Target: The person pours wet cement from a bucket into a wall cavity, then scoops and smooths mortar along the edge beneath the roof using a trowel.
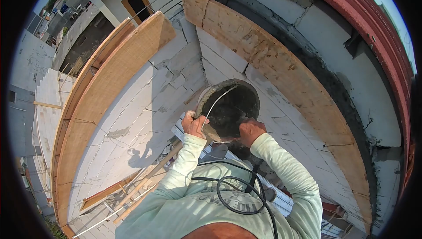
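Note:
A round bucket (253, 100), crusted with dried cement, is in front of my chest, and dark wet mortar (228, 109) shows inside it. My left hand (194, 124) is closed at the near left of the rim, with the bucket's thin white handle (216, 102) running into its grip. At the near right of the opening, my right hand (252, 131) is curled into a fist. A greyish shape sits just ahead of its knuckles inside the bucket, but what the fingers hold is hidden.
Light block walls meet in a corner beyond the bucket. Plywood formwork boards (118, 69) top the left wall, and another board (281, 63) runs along the right one. A black cable (224, 190) loops over my chest. Planks and poles (149, 175) lie below.

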Action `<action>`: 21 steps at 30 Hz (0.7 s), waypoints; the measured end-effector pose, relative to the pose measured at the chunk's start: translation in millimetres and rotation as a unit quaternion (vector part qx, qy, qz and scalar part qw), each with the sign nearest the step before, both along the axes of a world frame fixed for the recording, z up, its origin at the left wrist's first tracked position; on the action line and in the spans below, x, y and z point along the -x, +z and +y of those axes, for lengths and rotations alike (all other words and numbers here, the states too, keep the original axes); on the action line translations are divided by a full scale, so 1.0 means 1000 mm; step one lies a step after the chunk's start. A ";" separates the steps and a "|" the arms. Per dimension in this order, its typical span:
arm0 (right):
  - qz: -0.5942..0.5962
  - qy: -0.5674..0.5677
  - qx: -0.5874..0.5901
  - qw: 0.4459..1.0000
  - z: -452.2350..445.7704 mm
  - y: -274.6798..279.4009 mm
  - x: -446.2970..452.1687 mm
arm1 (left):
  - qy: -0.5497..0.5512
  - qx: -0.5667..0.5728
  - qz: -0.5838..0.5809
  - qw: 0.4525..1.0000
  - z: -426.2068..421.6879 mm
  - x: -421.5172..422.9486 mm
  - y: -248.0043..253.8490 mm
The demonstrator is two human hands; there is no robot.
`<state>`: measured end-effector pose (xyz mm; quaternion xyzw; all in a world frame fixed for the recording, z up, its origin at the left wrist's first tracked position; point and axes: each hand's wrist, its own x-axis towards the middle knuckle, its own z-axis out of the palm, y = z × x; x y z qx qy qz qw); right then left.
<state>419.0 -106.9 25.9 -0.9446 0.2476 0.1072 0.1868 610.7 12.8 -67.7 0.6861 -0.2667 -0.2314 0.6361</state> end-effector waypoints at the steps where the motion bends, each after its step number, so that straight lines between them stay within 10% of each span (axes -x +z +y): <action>1: -0.001 -0.003 0.004 1.000 -0.001 0.000 -0.003 | -0.003 0.004 -0.001 1.000 0.005 -0.002 0.000; 5: -0.034 -0.139 0.202 0.969 -0.007 -0.020 -0.012 | -0.053 -0.101 -0.400 0.909 0.000 -0.001 0.037; 8: 0.005 0.023 0.205 0.978 0.009 -0.031 -0.006 | 0.002 -0.047 -0.164 0.985 -0.013 -0.004 0.036; 10: 0.058 0.064 0.098 0.991 0.019 -0.034 -0.004 | 0.067 0.021 0.195 0.978 -0.016 0.004 0.066; 14: -0.109 -0.095 0.122 0.982 -0.002 -0.015 0.002 | 0.047 -0.043 0.118 0.991 -0.010 0.003 0.068; 19: -0.097 -0.037 0.076 0.992 0.003 -0.059 0.000 | 0.047 -0.071 0.033 0.996 -0.014 0.003 0.049; 21: -0.049 -0.040 0.000 0.998 0.006 -0.030 0.003 | 0.065 0.018 0.209 0.976 -0.019 0.004 0.058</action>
